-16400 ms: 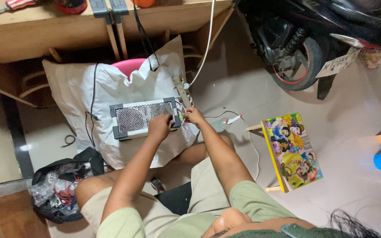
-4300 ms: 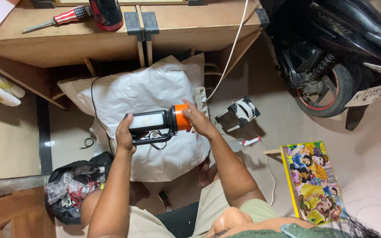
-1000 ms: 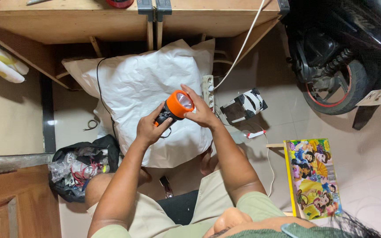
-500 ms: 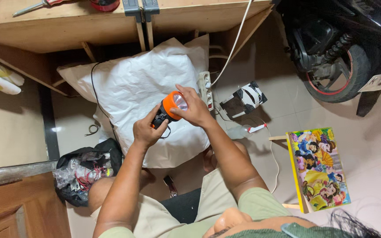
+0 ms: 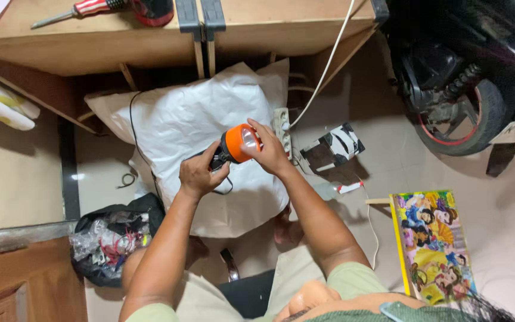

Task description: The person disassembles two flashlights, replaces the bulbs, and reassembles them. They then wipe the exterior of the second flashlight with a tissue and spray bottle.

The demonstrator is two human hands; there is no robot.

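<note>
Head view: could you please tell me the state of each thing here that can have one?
Torch: held off the floor, orange head tilted up, unlit.
Left hand: gripping the torch's dark body.
Right hand: fingers on the orange head.
Power strip: white cable plugged in.
Black bag: open, wires showing.

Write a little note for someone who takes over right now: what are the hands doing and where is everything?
Left hand: grips the dark body of the orange-headed flashlight.
Right hand: fingers on the orange head, lens facing up.
The flashlight is held above the white sheet on the floor; a power strip lies beside it.
Done: flashlight picked up, off the sheet.
Left: both hands are on it, not put down.
</note>
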